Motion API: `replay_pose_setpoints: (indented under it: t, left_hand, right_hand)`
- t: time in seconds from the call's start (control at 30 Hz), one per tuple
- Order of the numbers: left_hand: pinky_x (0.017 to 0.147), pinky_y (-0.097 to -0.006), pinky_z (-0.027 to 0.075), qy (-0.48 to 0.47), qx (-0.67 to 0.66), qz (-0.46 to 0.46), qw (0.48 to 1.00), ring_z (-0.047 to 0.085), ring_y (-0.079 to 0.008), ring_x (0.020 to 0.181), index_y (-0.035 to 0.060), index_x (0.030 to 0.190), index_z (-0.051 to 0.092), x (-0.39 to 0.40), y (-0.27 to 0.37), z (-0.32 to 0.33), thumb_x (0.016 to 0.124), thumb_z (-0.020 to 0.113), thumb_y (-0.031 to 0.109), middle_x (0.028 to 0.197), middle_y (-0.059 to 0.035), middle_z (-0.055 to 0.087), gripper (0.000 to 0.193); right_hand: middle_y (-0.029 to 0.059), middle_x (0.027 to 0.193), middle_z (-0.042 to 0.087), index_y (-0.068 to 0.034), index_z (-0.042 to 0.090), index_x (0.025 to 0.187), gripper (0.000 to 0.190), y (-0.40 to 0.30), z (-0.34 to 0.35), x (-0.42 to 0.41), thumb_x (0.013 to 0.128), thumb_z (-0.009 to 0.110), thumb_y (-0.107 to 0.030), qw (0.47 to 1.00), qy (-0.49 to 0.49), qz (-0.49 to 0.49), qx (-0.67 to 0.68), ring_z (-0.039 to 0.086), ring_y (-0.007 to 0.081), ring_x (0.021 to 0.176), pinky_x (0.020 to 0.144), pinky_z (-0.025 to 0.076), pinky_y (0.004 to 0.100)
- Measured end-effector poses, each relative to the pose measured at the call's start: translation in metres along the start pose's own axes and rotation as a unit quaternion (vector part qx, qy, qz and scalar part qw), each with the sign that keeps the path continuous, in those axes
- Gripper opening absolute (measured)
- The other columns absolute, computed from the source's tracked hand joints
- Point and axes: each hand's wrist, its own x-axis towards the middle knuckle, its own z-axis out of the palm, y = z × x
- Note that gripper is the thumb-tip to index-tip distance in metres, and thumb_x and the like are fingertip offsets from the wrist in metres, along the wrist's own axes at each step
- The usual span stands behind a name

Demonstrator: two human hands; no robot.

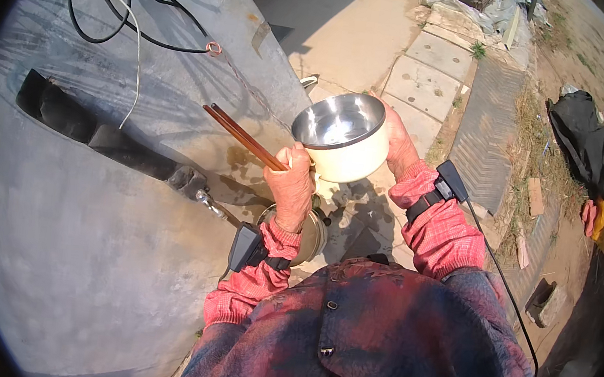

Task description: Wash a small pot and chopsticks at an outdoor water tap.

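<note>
A cream-coloured bowl with a shiny metal inside [347,154] is held up before me, tilted with its opening facing away. My right hand [397,138] grips its right side, the fingers partly hidden behind it. A pair of brown chopsticks [244,137] sticks out to the upper left from the closed fist of my left hand [294,187], which is against the bowl's lower left side. Beneath my left wrist is a round metal pot or basin [314,239], largely hidden by the hand and sleeve.
A metal tap [212,205] with dark wrapping on its pipe [113,144] juts from the grey wall [81,242] at left. Black cables [127,15] hang above. Concrete slabs [420,85] line the ground; dark sheeting [583,135] lies at right.
</note>
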Motion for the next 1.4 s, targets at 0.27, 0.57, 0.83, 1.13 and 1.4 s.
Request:
replay_pose_setpoints:
  t: [0.27,0.57,0.83,1.13,1.4]
  left_hand:
    - [0.033,-0.0209,0.024,-0.076,-0.019,-0.091,0.993,0.034,-0.0049,0.035,0.0073,0.055,0.044,0.013,0.011,-0.015,0.084,0.05,0.02,0.048,0.004,0.041,0.032]
    - [0.04,-0.0254,0.026,-0.009,0.096,-0.003,0.995,0.033,-0.0048,0.046,0.0079,0.054,0.037,0.02,-0.032,-0.029,0.088,0.044,0.023,0.05,0.0056,0.036,0.037]
    - [0.037,-0.0279,0.03,-0.089,0.102,-0.048,0.99,0.037,-0.0069,0.041,0.0041,0.053,0.042,0.029,-0.023,-0.035,0.086,0.046,0.025,0.047,0.0036,0.041,0.04]
    - [0.045,-0.0299,0.035,-0.05,0.262,0.006,0.964,0.039,-0.0083,0.048,-0.0022,0.061,0.05,0.03,-0.018,-0.079,0.08,0.053,0.028,0.048,0.0006,0.042,0.037]
    - [0.053,-0.0302,0.04,-0.157,0.225,0.018,0.961,0.048,-0.0141,0.056,-0.0024,0.073,0.054,0.029,-0.006,-0.066,0.082,0.049,0.025,0.058,-0.0065,0.05,0.029]
  right_hand:
    - [0.0067,0.079,0.062,-0.004,0.06,0.086,0.038,0.001,0.002,-0.025,0.085,0.048,-0.04,0.993,0.08,0.079,0.038,0.06,0.0179,0.07,0.066,0.051,0.0299]
    - [0.0112,0.095,0.061,0.0,0.054,0.106,0.046,0.026,0.028,-0.053,0.083,0.048,-0.038,0.959,-0.096,0.258,0.072,0.06,0.0198,0.082,0.075,0.048,0.0312]
    - [0.0112,0.12,0.047,0.004,0.042,0.119,0.036,0.025,0.041,-0.077,0.087,0.043,-0.013,0.977,-0.12,0.102,-0.143,0.047,0.0165,0.108,0.092,0.037,0.0296]
    - [0.0077,0.115,0.049,0.002,0.037,0.124,0.046,0.048,0.043,-0.072,0.084,0.053,-0.015,0.933,-0.108,0.172,-0.296,0.049,0.0136,0.103,0.088,0.04,0.0251]
    - [-0.0033,0.082,0.053,-0.001,0.056,0.098,0.023,0.068,0.07,-0.033,0.085,0.054,-0.02,0.787,-0.226,0.215,-0.532,0.045,0.005,0.074,0.066,0.04,0.0223]
